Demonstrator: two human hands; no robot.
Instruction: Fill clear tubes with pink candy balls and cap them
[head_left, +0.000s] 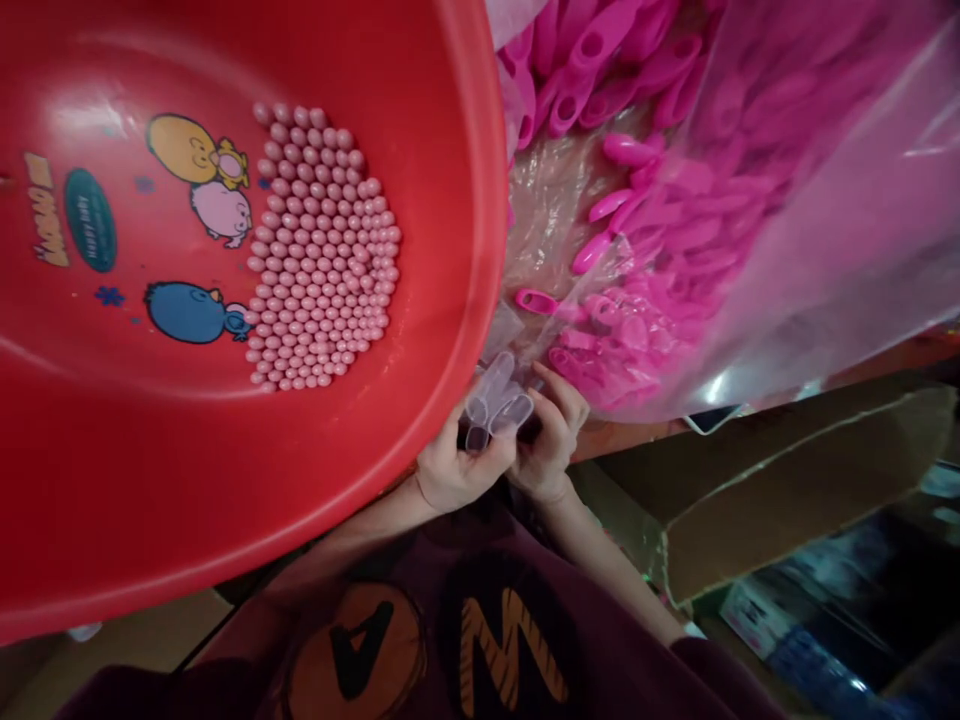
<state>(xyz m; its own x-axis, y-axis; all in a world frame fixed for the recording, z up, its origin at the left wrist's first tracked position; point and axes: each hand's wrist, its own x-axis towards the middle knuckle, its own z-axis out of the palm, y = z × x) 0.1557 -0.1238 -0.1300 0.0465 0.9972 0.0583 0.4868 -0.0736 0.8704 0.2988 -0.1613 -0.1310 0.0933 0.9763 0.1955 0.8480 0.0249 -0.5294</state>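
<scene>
Close to my body, both hands meet beside the red basin. My left hand (461,468) is closed around several small clear plastic caps (491,392), hollow and rounded, its thumb against the nearest one. My right hand (551,432) is curled in against the same cluster from the other side, fingers bent over its edge. Some of the caps and the right fingertips are partly hidden. Just beyond the right hand lie loose bright pink plastic pieces (626,335), several with an oval opening, spilling from a clear plastic bag (832,290).
The large red basin (469,200) fills the left side, with many pink beads (322,250) pooled in it and cartoon birds printed on its floor. More pink pieces (600,60) are heaped at the top. An open cardboard box (795,490) stands lower right.
</scene>
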